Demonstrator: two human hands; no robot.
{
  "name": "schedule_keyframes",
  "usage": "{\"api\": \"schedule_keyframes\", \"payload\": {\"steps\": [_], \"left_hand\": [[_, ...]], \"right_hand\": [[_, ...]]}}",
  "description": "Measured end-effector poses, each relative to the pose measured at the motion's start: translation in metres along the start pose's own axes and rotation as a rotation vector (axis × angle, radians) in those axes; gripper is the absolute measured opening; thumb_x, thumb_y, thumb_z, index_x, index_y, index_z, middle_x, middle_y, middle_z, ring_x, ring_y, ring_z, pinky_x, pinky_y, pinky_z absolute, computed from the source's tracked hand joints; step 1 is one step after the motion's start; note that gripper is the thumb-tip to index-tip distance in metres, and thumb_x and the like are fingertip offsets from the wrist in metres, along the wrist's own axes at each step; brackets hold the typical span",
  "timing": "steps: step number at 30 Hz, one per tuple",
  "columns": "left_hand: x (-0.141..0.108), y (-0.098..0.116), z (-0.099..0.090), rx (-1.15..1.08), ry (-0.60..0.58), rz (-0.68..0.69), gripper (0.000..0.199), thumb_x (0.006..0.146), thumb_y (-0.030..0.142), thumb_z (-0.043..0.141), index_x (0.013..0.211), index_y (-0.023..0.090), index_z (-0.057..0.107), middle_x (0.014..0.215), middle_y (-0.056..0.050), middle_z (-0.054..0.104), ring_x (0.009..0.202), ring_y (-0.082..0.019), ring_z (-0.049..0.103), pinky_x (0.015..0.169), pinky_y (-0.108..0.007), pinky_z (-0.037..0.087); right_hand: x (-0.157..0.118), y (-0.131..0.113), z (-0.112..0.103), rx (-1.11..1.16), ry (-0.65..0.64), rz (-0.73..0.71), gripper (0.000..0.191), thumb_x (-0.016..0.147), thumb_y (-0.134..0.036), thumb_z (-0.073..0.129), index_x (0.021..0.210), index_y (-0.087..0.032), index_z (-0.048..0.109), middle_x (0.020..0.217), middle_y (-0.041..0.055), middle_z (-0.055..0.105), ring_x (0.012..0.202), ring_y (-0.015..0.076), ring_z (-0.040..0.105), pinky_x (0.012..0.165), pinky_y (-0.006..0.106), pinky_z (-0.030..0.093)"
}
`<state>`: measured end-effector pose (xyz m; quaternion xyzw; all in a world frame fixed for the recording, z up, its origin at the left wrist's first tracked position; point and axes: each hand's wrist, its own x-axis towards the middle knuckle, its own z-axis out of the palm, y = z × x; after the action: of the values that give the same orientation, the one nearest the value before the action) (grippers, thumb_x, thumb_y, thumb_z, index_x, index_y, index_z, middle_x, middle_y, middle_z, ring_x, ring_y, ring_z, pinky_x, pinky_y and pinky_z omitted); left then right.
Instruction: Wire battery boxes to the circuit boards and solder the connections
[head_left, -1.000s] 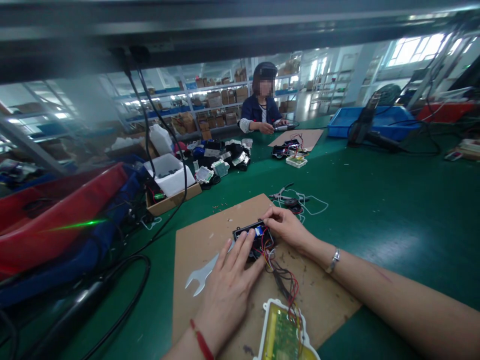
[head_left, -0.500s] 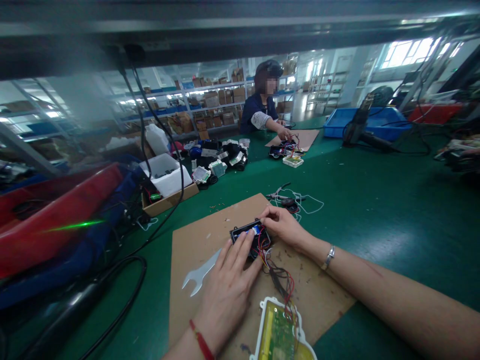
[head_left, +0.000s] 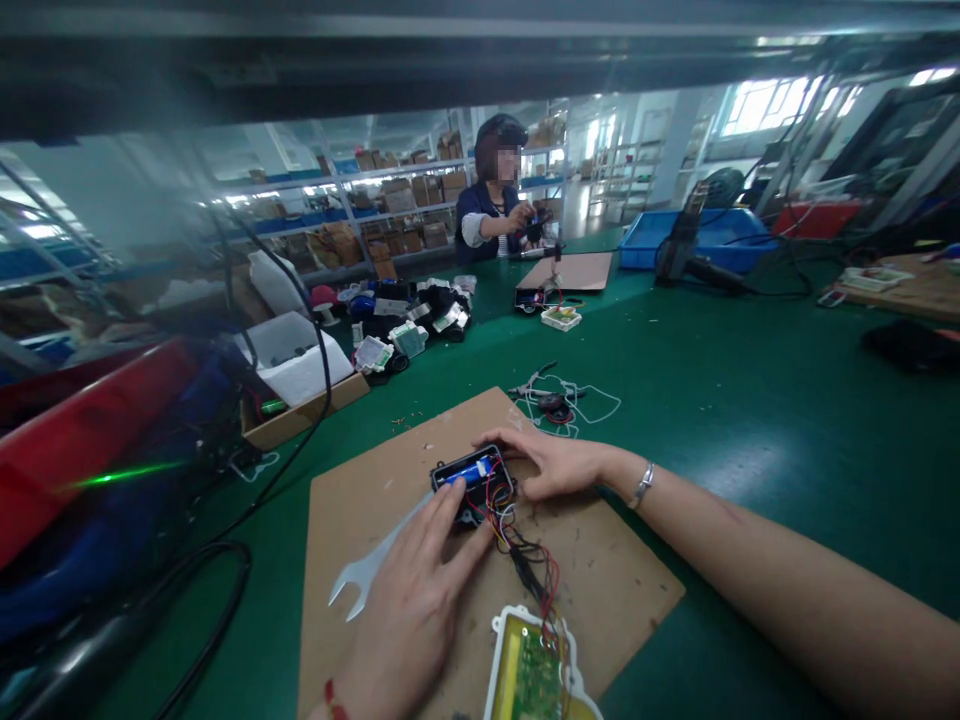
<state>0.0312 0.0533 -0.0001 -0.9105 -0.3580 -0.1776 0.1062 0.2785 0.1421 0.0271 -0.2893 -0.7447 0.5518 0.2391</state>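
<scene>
A small black plastic case (head_left: pixel 489 503) lies open side up on the cardboard, with a blue cylindrical battery (head_left: pixel 474 471) and thin coloured wires in it. My left hand (head_left: pixel 416 585) holds the near left side of the case, fingers over its edge by the battery and thumb at the near side. My right hand (head_left: pixel 555 465) is open around the right end, fingers stretched along the far corner and thumb apart; whether it touches is unclear. A wire bundle (head_left: pixel 529 570) runs to a white-rimmed housing with a green circuit board (head_left: pixel 536 665). An open-end wrench (head_left: pixel 367 572) lies partly beneath my left hand.
Beyond the cardboard sheet (head_left: pixel 337 510) lie pliers (head_left: pixel 534 383) and white cord (head_left: pixel 600 400). Left are a white foam box (head_left: pixel 304 360), a red bin (head_left: pixel 97 430) and black cables. A co-worker (head_left: pixel 491 200) works across the green table, near a heat gun (head_left: pixel 682 235) and a blue tray (head_left: pixel 630 240).
My right hand has opened from a pinch at the case's far right corner and spread around its end. More of the battery shows. The co-worker has raised the hands with a dark object.
</scene>
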Motion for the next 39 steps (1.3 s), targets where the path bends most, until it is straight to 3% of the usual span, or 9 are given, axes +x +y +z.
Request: {"api": "schedule_keyframes", "payload": {"steps": [3, 6, 17, 26, 39], "left_hand": [[0.000, 0.000, 0.000, -0.008, 0.009, 0.000, 0.061, 0.081, -0.004, 0.040, 0.132, 0.029, 0.047, 0.148, -0.016, 0.027, 0.129, -0.034, 0.039, 0.092, -0.053, 0.051], [0.001, -0.001, 0.000, -0.009, 0.006, 0.003, 0.060, 0.082, -0.003, 0.040, 0.133, 0.029, 0.047, 0.148, -0.016, 0.026, 0.130, -0.033, 0.039, 0.092, -0.053, 0.051], [0.001, -0.001, 0.002, -0.016, -0.002, -0.009, 0.058, 0.083, 0.000, 0.043, 0.132, 0.031, 0.046, 0.148, -0.015, 0.026, 0.129, -0.033, 0.040, 0.092, -0.053, 0.051], [-0.002, -0.002, 0.004, -0.044, 0.002, -0.022, 0.058, 0.083, 0.000, 0.043, 0.132, 0.032, 0.046, 0.150, -0.013, 0.023, 0.130, -0.033, 0.038, 0.094, -0.054, 0.050], [0.000, 0.000, 0.002, -0.035, -0.016, -0.024, 0.059, 0.082, -0.002, 0.041, 0.131, 0.030, 0.047, 0.147, -0.014, 0.025, 0.131, -0.031, 0.036, 0.093, -0.053, 0.050]], "right_hand": [[0.000, -0.001, 0.003, -0.072, -0.019, 0.020, 0.072, 0.065, -0.008, 0.067, 0.132, -0.020, 0.042, 0.134, 0.0101, 0.047, 0.127, 0.0242, 0.042, 0.109, 0.040, 0.031], [0.001, -0.002, 0.009, -0.130, 0.044, 0.033, 0.072, 0.066, -0.015, 0.072, 0.132, -0.019, 0.042, 0.128, 0.0106, 0.053, 0.121, 0.0252, 0.048, 0.106, 0.041, 0.035], [0.000, -0.002, 0.008, -0.221, 0.076, -0.035, 0.064, 0.072, -0.017, 0.072, 0.131, -0.020, 0.047, 0.127, 0.0098, 0.055, 0.119, 0.0236, 0.050, 0.105, 0.039, 0.036], [0.002, 0.011, -0.002, 0.157, -0.053, -0.004, 0.060, 0.076, -0.018, 0.068, 0.132, -0.021, 0.046, 0.131, 0.0100, 0.053, 0.123, 0.0214, 0.047, 0.104, 0.040, 0.037], [0.008, 0.005, 0.004, -0.066, 0.151, 0.012, 0.038, 0.084, -0.018, 0.050, 0.121, -0.021, 0.061, 0.119, 0.0046, 0.064, 0.113, 0.0199, 0.056, 0.102, 0.038, 0.040]]}}
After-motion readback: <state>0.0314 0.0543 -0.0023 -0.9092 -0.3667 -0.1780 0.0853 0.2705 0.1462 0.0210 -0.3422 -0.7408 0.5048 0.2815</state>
